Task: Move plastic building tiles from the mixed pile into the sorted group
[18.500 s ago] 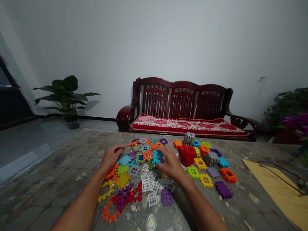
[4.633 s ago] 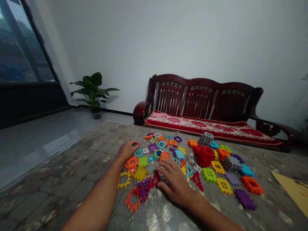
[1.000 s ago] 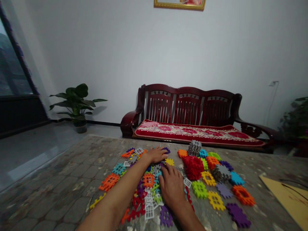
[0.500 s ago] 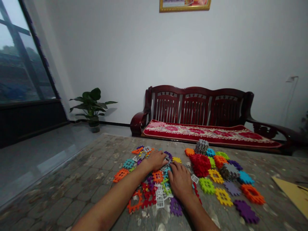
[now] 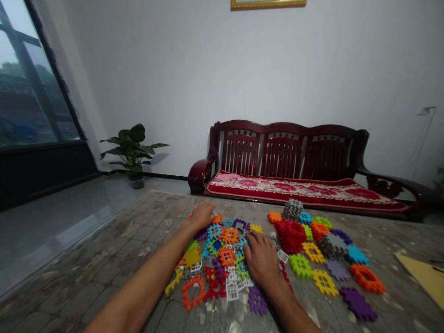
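Observation:
A loose pile of toothed plastic building pieces in many colours lies before me. My left hand (image 5: 203, 215) is over the pile's far left edge, palm down, touching pieces there; its fingers are partly hidden but look loosely open. My right hand (image 5: 262, 256) rests palm down on the pile's right side, fingers slightly apart, with no piece visibly gripped. Between the hands lie an orange square piece (image 5: 227, 256), a light blue piece (image 5: 214, 230) and white window-shaped pieces (image 5: 232, 291). Nearer me are an orange frame piece (image 5: 193, 292) and a purple piece (image 5: 257, 300).
To the right are sorted pieces: a red stack (image 5: 290, 236), a grey stack (image 5: 292, 209), a yellow piece (image 5: 325, 282) and a dark purple piece (image 5: 358, 303). A yellow sheet (image 5: 421, 277) lies at the table's right. Behind stands a wooden bench (image 5: 280, 152); a potted plant (image 5: 133, 150) is at left.
My left hand has moved left and away from me, from the pile's middle to its far left edge, uncovering light blue and orange pieces. My right hand has stayed nearly in place.

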`<state>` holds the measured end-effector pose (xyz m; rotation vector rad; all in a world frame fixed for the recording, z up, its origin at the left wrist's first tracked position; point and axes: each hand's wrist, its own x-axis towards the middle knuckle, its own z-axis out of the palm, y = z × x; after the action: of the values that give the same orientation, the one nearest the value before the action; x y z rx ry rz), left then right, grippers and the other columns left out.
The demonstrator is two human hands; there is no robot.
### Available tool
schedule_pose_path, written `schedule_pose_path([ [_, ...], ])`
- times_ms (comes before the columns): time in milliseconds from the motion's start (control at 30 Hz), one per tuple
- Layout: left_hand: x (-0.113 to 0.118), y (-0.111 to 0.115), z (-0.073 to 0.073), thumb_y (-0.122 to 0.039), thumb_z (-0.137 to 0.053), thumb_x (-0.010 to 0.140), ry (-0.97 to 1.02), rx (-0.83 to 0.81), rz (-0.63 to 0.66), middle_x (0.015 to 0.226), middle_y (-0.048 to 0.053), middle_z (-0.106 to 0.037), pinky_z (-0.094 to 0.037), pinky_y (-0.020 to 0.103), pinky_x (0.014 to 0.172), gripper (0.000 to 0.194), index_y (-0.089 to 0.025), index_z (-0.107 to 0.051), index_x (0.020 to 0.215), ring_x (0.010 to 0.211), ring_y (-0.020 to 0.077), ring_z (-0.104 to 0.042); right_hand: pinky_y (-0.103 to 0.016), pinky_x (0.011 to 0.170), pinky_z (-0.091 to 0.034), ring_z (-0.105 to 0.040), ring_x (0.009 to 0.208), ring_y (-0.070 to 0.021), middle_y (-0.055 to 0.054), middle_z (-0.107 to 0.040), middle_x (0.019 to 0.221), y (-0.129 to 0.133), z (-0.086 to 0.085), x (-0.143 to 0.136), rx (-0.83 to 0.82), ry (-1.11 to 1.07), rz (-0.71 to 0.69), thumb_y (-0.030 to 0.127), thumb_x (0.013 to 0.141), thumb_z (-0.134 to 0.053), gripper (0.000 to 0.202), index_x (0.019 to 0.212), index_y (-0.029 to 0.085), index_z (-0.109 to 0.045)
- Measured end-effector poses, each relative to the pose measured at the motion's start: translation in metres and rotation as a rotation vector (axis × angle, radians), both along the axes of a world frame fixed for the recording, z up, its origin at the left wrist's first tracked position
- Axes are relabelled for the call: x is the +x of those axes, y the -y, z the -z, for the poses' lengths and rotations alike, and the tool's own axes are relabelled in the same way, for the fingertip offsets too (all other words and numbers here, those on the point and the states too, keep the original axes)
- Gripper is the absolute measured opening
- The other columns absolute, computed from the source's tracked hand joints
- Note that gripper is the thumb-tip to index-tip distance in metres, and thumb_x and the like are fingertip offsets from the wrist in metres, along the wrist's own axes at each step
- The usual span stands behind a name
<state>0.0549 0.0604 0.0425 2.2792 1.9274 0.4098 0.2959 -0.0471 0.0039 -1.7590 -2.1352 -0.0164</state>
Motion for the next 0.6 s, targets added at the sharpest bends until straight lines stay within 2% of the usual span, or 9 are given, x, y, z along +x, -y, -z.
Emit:
schedule_pose_path([
  [200,-0.018,-0.015,0.012,-0.017,-0.064,0.075,0.059,-0.099,-0.021,0.138,0.012,-0.059,-0.042,0.036,0.103,0.058,-0.019,-0.055,0.132,0.124,0.0265,-0.056,-0.041,0.103,-0.035,-0.05,0.123,-0.0268,-0.009,-0.058,0.136,0.0,-0.002,0.0,-0.002,0.004,0.001,0.032,0.094,-0.044,0.036,0.124,0.022,-0.062],
  [400,-0.014,-0.015,0.014,-0.006,-0.066,0.066,0.149,-0.019,0.011,0.128,0.01,-0.063,-0.043,0.033,0.102,0.067,-0.018,-0.055,0.131,0.117,0.0234,-0.059,-0.04,0.103,-0.034,-0.049,0.125,-0.0265,-0.009,-0.058,0.136,-0.001,0.0,0.0,0.001,0.004,-0.001,0.032,0.094,-0.044,0.036,0.124,0.023,-0.063],
  [500,-0.01,-0.014,0.016,-0.004,-0.062,0.067,0.213,0.036,0.02,0.123,0.009,-0.065,-0.043,0.033,0.102,0.063,-0.018,-0.057,0.129,0.113,0.0218,-0.06,-0.04,0.103,-0.034,-0.05,0.124,-0.0262,-0.009,-0.058,0.136,0.0,0.0,-0.001,0.002,-0.003,0.004,0.032,0.094,-0.045,0.036,0.125,0.023,-0.062],
  [600,-0.007,-0.015,0.018,-0.006,-0.061,0.069,0.319,0.068,-0.016,0.116,0.008,-0.067,-0.044,0.035,0.101,0.046,-0.019,-0.065,0.113,0.109,0.0226,-0.06,-0.04,0.103,-0.034,-0.051,0.122,-0.026,-0.008,-0.058,0.135,0.002,-0.002,-0.002,0.01,-0.01,0.006,0.032,0.095,-0.045,0.035,0.124,0.023,-0.062],
])
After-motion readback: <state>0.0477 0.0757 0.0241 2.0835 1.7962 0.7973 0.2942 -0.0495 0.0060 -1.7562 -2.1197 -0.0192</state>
